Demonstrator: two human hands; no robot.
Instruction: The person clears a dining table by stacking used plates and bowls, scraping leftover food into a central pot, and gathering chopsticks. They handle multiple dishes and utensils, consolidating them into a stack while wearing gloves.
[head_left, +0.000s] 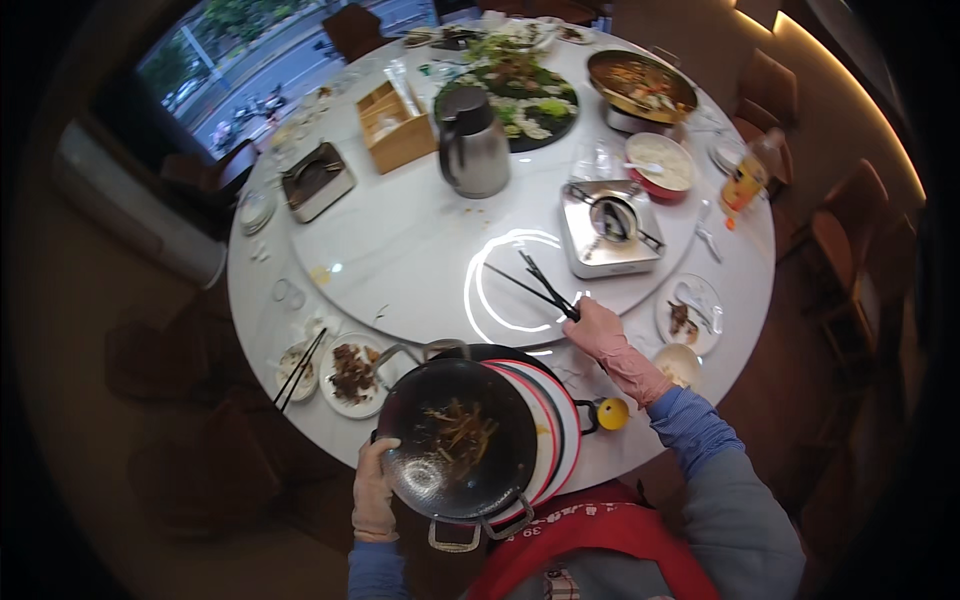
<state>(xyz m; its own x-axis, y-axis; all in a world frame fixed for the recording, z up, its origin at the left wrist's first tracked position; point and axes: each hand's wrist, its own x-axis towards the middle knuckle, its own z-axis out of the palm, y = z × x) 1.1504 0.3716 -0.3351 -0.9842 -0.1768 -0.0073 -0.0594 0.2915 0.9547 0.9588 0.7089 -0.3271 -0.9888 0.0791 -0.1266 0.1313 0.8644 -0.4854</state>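
My left hand (375, 484), in a thin glove, grips the left rim of a black two-handled wok (416, 480) at the table's near edge. Some brown food scraps (461, 435) lie in it. Beneath and to its right, a stack of red-rimmed white dishes (566, 420) and other dark pans shows partly. Several black chopsticks (551, 289) are held in my gloved right hand (598, 334), their tips pointing over the turntable. A plate of brown scraps (375, 394) and a small bowl (289, 367) with chopsticks across it are left of the wok.
On the turntable (397, 262) stand a portable gas stove (581, 255), a steel vacuum jug (484, 157), a wooden box (409, 150), a second stove (337, 187), a rice bowl (660, 187) and a wide pan of soup (641, 86). A used plate (712, 334) and drink bottle (742, 180) are right.
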